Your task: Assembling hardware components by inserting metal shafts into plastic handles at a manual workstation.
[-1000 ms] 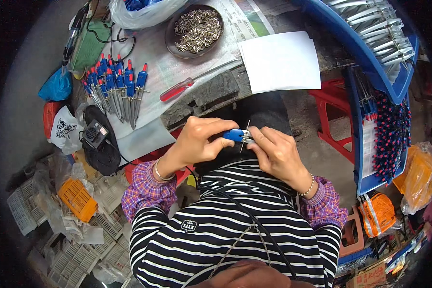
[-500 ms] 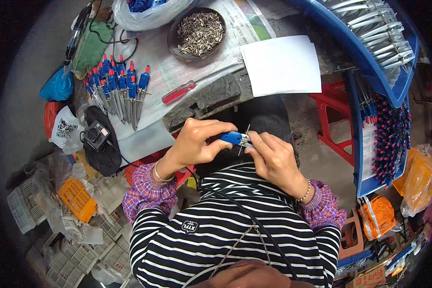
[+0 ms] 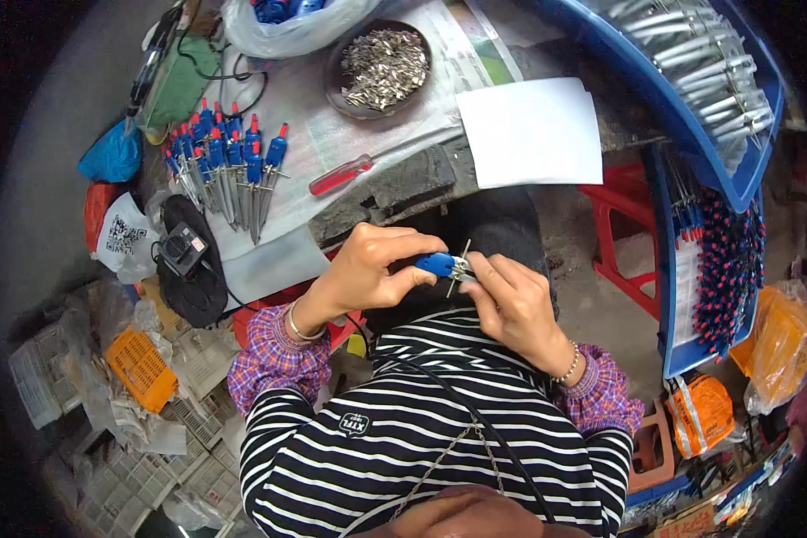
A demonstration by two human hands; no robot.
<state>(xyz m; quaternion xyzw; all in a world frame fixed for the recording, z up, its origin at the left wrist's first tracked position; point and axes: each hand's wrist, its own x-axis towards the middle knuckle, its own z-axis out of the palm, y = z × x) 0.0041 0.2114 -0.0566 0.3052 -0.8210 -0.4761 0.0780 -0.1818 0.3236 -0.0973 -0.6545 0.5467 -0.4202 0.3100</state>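
Note:
Over my lap, both hands are closed on one small blue-handled metal tool (image 3: 437, 264) whose exact kind I cannot make out. My left hand (image 3: 374, 266) pinches its blue plastic part between thumb and fingers. With thumb and index finger, my right hand (image 3: 514, 298) grips its metal end, and a thin crossbar sticks out just beside the fingertips. The rest of the metal end is hidden by that hand. On the table to the left lies a bunch of similar tools (image 3: 232, 166) with blue handles, red tips and grey metal shafts.
A dark bowl of small metal pins (image 3: 335, 87), a red-handled screwdriver (image 3: 341, 176) and white paper (image 3: 531, 134) lie on the table. Blue trays (image 3: 751, 170) of metal parts and tools (image 3: 731, 269) stand right, beside a red stool (image 3: 626, 229). Plastic baskets (image 3: 141, 369) lie lower left.
My hands keep the same grip on the blue-handled tool, which has turned slightly. The table and its things have shifted a little right and down in view.

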